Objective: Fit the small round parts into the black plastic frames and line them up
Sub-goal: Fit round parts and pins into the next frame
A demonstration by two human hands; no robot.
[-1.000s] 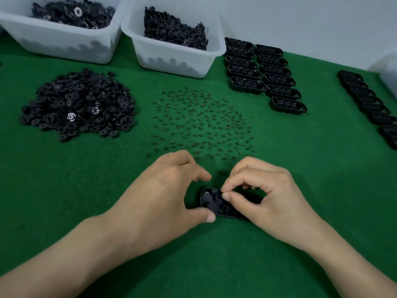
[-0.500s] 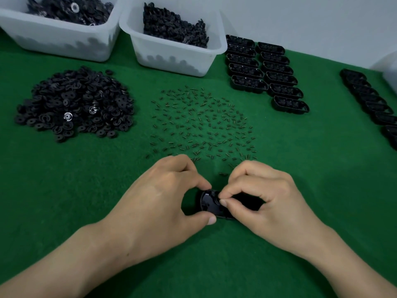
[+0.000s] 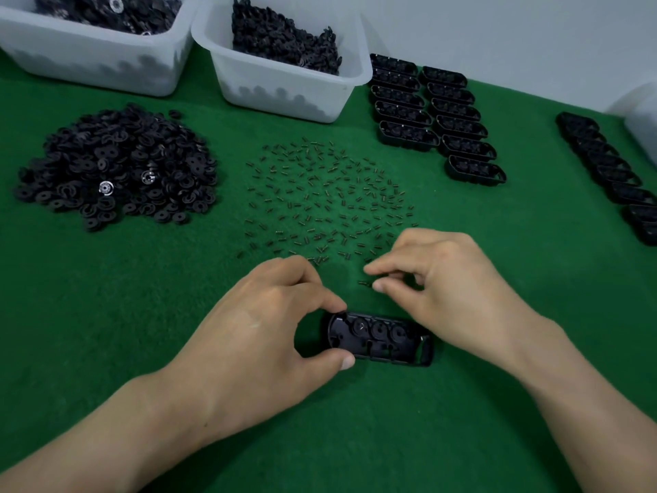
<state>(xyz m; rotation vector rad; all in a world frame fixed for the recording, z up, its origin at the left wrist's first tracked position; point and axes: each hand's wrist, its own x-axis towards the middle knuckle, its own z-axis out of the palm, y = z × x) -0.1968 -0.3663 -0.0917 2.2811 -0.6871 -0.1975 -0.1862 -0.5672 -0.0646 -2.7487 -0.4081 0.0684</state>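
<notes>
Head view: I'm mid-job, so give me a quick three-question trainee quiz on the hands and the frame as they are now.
1. Which hand grips the black frame? A) left hand B) right hand C) neither
2. True or false: the fingers of the right hand pinch the black frame.
3. Fill in: the right hand's fingers are at the near edge of the scattered small ____.
Key: 1 A. 2 False. 3 springs.
</notes>
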